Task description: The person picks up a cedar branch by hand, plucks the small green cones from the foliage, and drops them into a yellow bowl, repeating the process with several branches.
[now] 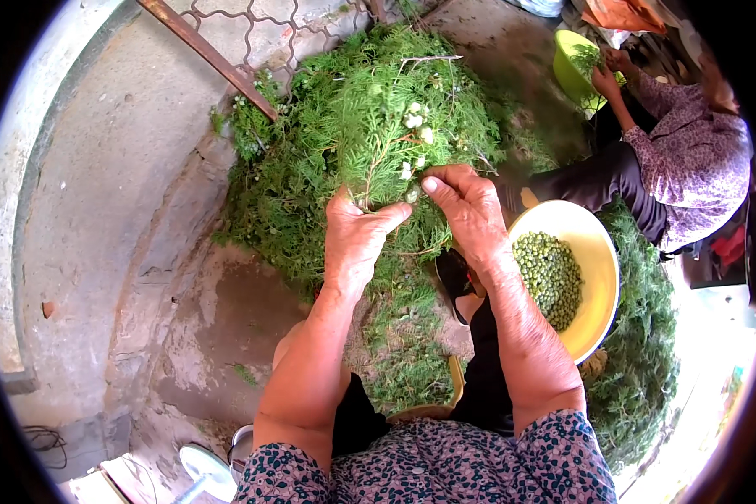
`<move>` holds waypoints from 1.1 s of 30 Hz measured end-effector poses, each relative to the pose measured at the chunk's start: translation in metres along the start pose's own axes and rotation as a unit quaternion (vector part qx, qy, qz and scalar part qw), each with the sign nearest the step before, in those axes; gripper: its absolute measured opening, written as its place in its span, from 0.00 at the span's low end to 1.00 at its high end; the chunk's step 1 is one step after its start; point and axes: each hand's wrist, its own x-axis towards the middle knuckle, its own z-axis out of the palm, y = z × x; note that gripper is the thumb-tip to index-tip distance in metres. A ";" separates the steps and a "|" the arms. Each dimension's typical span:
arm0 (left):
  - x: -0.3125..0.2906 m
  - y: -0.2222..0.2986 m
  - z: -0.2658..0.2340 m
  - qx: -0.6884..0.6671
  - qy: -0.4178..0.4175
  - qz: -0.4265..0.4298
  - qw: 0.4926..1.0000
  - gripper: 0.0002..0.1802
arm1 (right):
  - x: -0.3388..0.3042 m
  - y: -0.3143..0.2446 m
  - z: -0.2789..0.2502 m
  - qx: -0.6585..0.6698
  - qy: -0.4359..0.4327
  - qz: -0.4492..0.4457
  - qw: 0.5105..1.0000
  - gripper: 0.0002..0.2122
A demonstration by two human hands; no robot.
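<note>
My left hand (357, 235) is closed around the stem of a leafy evergreen sprig (378, 155). Pale green knobbly cones (413, 118) grow along the sprig's right side. A round green cone (412, 194) sits between my two thumb tips. The fingers of my right hand (469, 206) are curled, thumb against forefinger, right beside that cone; what lies between them is hidden. Below my right hand, a yellow bowl (598, 290) holds many small green cones (550, 277).
A large heap of cut evergreen branches (286, 197) lies ahead, with more greenery (638, 361) at the right. Another person (689, 168) sits at the far right, hands at a lime-green basin (569, 71). A wooden bar (214, 63) leans at the upper left, near a concrete wall (101, 193).
</note>
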 end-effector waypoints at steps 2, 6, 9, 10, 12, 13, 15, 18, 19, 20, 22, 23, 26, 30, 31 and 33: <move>-0.001 0.000 0.000 -0.001 -0.007 0.011 1.000 0.18 | 0.000 0.000 -0.001 0.031 -0.013 0.033 0.999 0.07; -0.001 0.002 0.000 -0.010 0.007 -0.009 1.000 0.18 | -0.003 -0.003 -0.002 0.072 -0.013 0.100 0.992 0.07; -0.001 0.002 0.001 -0.007 0.010 -0.029 1.000 0.18 | -0.005 -0.004 0.003 -0.106 0.063 -0.067 0.990 0.07; -0.002 0.001 0.002 -0.019 0.006 -0.027 0.999 0.18 | -0.006 -0.004 0.004 -0.204 0.114 -0.191 0.953 0.08; -0.002 0.003 -0.001 -0.019 0.006 -0.025 0.999 0.18 | 0.003 -0.001 -0.002 -0.206 0.159 -0.181 0.948 0.08; -0.003 0.004 -0.003 -0.020 0.006 -0.023 1.000 0.19 | 0.006 -0.001 -0.006 -0.208 0.204 -0.172 0.941 0.07; -0.003 0.005 -0.005 -0.021 0.006 -0.021 1.000 0.19 | 0.006 -0.015 -0.015 -0.032 0.175 -0.020 0.984 0.02; -0.003 0.004 -0.005 -0.020 0.012 -0.021 1.000 0.20 | 0.006 -0.020 -0.015 0.313 0.085 0.097 0.941 0.02; -0.003 0.004 -0.004 -0.013 0.007 -0.014 1.000 0.22 | 0.004 -0.019 -0.016 0.343 0.039 0.126 0.930 0.04; -0.002 0.003 -0.004 -0.007 0.002 -0.008 1.000 0.23 | 0.001 -0.020 -0.017 0.341 0.026 0.138 0.929 0.03; -0.003 0.001 -0.004 0.007 0.003 0.003 1.000 0.23 | -0.004 -0.027 -0.016 0.294 -0.006 0.139 0.946 0.03; -0.004 0.000 -0.004 0.021 0.004 0.015 1.000 0.24 | -0.006 -0.029 -0.015 0.246 -0.038 0.138 0.959 0.03; -0.006 -0.001 -0.001 0.010 -0.004 0.013 1.000 0.24 | -0.007 -0.019 -0.006 0.172 0.008 0.140 0.975 0.04; -0.008 0.000 -0.001 -0.003 -0.009 0.016 1.000 0.24 | -0.008 -0.023 -0.013 0.166 -0.054 0.239 0.955 0.05; -0.007 0.000 -0.002 -0.001 -0.017 0.016 1.000 0.23 | -0.009 -0.022 -0.014 0.166 -0.053 0.239 0.955 0.05; -0.007 0.001 -0.002 0.001 -0.024 0.016 1.000 0.23 | -0.010 -0.018 -0.014 0.207 -0.047 0.239 0.948 0.06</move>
